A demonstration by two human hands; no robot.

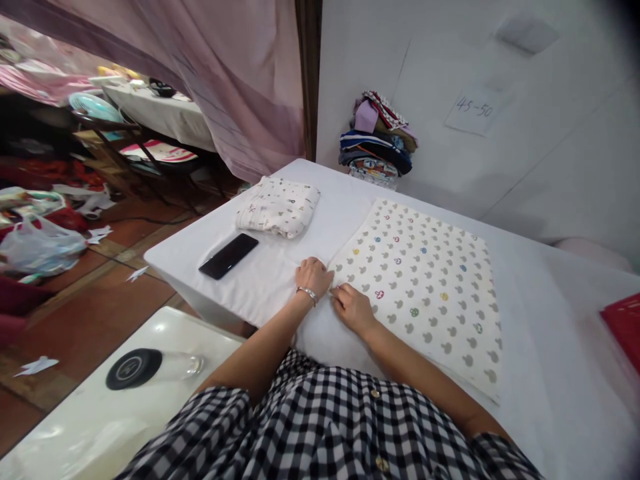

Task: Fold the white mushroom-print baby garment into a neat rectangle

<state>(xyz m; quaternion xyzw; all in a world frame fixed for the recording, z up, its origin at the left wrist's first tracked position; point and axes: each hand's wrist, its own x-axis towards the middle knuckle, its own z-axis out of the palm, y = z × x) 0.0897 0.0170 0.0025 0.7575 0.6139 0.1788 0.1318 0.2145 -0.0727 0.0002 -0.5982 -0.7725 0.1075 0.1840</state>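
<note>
A white cloth printed with grey and coloured mushrooms [425, 280] lies flat on the white-covered table [540, 320]. At its near left corner my left hand [313, 275], with a bracelet on the wrist, rests with curled fingers against the cloth's edge. My right hand [352, 307] is beside it, thumb and fingers pinched together on the same corner. A folded white cloth with small prints [278, 207] sits at the table's back left. Nearer the left edge lies a black phone [229, 256].
A pile of folded clothes [377, 140] stands behind the table by the wall. At the lower left, a white stand [65, 427] holds a bottle with a black lid [134, 368]. Something red [625, 327] lies at the right edge. A pink curtain [250, 73] hangs at the back left.
</note>
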